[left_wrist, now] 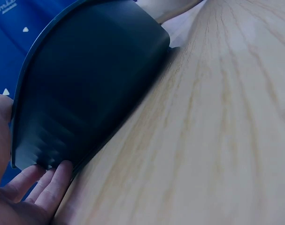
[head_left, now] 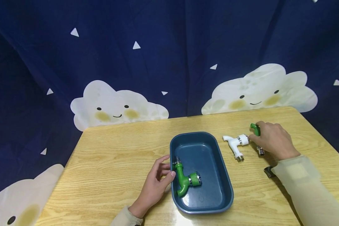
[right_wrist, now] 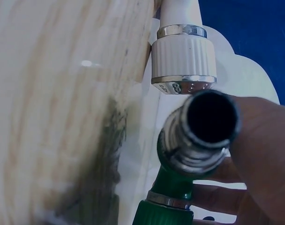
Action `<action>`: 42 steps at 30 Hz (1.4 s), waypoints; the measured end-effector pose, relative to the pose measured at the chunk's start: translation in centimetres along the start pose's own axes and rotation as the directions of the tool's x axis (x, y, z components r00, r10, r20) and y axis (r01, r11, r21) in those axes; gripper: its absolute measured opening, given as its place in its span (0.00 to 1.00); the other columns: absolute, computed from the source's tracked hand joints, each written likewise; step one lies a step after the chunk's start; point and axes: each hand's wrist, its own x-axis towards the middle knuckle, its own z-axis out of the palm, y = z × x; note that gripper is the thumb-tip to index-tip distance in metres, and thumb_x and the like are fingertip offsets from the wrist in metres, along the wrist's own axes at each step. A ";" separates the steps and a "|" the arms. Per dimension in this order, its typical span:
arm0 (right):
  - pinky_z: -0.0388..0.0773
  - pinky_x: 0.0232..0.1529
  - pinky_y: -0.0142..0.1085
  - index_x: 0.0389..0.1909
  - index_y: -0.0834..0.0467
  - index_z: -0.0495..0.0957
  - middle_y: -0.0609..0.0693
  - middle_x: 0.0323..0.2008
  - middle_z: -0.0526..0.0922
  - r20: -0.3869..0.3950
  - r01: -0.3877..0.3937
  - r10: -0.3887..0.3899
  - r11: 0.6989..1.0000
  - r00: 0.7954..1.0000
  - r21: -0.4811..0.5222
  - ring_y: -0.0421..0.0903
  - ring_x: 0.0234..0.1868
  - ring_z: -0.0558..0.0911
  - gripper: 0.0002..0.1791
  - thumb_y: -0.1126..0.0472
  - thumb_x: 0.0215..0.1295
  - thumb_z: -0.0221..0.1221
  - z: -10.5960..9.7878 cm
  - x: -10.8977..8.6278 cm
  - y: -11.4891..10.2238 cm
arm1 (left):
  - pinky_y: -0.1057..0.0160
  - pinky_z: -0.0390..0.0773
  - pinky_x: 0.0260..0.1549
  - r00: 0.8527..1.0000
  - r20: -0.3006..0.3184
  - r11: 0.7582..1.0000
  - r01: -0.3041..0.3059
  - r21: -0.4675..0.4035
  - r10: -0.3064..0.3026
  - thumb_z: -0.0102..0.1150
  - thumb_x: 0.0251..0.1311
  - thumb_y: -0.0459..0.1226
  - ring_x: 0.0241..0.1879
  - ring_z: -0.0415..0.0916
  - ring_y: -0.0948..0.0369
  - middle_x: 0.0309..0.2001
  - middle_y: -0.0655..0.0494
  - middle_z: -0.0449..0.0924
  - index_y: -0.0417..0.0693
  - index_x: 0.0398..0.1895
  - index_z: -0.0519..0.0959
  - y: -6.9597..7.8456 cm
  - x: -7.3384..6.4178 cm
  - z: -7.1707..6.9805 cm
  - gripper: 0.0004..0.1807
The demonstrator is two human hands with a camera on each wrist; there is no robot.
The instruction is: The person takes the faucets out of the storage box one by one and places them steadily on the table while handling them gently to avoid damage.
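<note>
My left hand (head_left: 156, 182) holds the left side of a dark blue plastic bin (head_left: 224, 175), thumb at the rim and fingers against the outer wall, as the left wrist view also shows. Inside the bin lies a green faucet (head_left: 183, 180) with a metal threaded end and a ribbed knob. Over on the right, my right hand (head_left: 274, 139) grips a second green faucet (head_left: 255, 128), partly hidden by the fingers. Its metal threaded end (right_wrist: 180, 140) faces the camera in the right wrist view. Just left of that hand, a white faucet (head_left: 234, 144) lies on the table.
The wooden table (head_left: 115, 157) carries everything. Behind it hangs a dark blue curtain (head_left: 169, 62) with cloud and triangle prints. A black band (head_left: 269, 172) is at the right sleeve's cuff.
</note>
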 end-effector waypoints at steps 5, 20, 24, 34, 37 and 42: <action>0.61 0.20 0.38 0.48 0.69 0.72 0.54 0.20 0.68 0.009 0.003 -0.003 1.000 1.000 0.000 0.50 0.22 0.69 0.23 0.52 0.66 0.61 0.1 0.0 0.1 | 0.68 0.83 0.49 1.000 0.006 1.000 -0.015 0.005 0.014 0.63 0.70 0.34 0.48 0.83 0.64 0.59 0.41 0.81 0.57 0.74 0.67 -0.1 0.0 -0.1 0.31; 0.62 0.20 0.37 0.47 0.70 0.73 0.54 0.20 0.70 0.022 0.015 -0.015 1.000 1.000 0.001 0.50 0.22 0.70 0.23 0.53 0.64 0.63 0.2 0.0 0.2 | 0.68 0.83 0.48 1.000 0.014 0.999 -0.026 -0.023 0.026 0.62 0.70 0.34 0.48 0.83 0.66 0.61 0.41 0.81 0.57 0.75 0.66 -0.1 -0.1 -0.1 0.32; 0.62 0.20 0.38 0.47 0.70 0.74 0.54 0.21 0.71 0.028 0.015 -0.014 1.000 1.000 -0.005 0.50 0.22 0.70 0.25 0.53 0.63 0.65 0.3 0.1 0.2 | 0.68 0.83 0.47 1.000 0.007 0.999 -0.026 -0.023 0.026 0.62 0.70 0.33 0.48 0.83 0.65 0.60 0.42 0.82 0.56 0.75 0.67 -0.2 0.0 -0.1 0.32; 0.60 0.22 0.37 0.38 0.64 0.76 0.51 0.19 0.68 0.019 0.024 -0.023 1.000 1.000 -0.016 0.49 0.22 0.68 0.16 0.55 0.62 0.67 0.6 0.1 0.0 | 0.67 0.84 0.49 0.999 0.023 0.999 -0.031 -0.014 0.032 0.62 0.71 0.35 0.49 0.82 0.65 0.61 0.40 0.80 0.57 0.75 0.65 -0.1 0.0 -0.1 0.32; 0.60 0.21 0.37 0.33 0.63 0.76 0.50 0.18 0.67 0.018 0.032 -0.032 0.999 0.999 -0.028 0.48 0.22 0.67 0.14 0.56 0.62 0.68 0.6 0.1 0.0 | 0.67 0.84 0.49 0.999 0.023 0.999 -0.031 -0.017 0.031 0.62 0.71 0.36 0.49 0.83 0.66 0.61 0.40 0.80 0.57 0.75 0.65 -0.1 0.0 -0.1 0.32; 0.61 0.20 0.37 0.32 0.62 0.76 0.50 0.18 0.66 0.036 0.032 -0.030 0.999 0.999 -0.039 0.48 0.22 0.67 0.13 0.57 0.62 0.67 0.7 0.1 0.1 | 0.67 0.84 0.49 0.999 0.025 0.999 -0.033 -0.021 0.033 0.62 0.71 0.35 0.49 0.83 0.66 0.61 0.40 0.80 0.57 0.75 0.65 -0.1 0.0 -0.1 0.32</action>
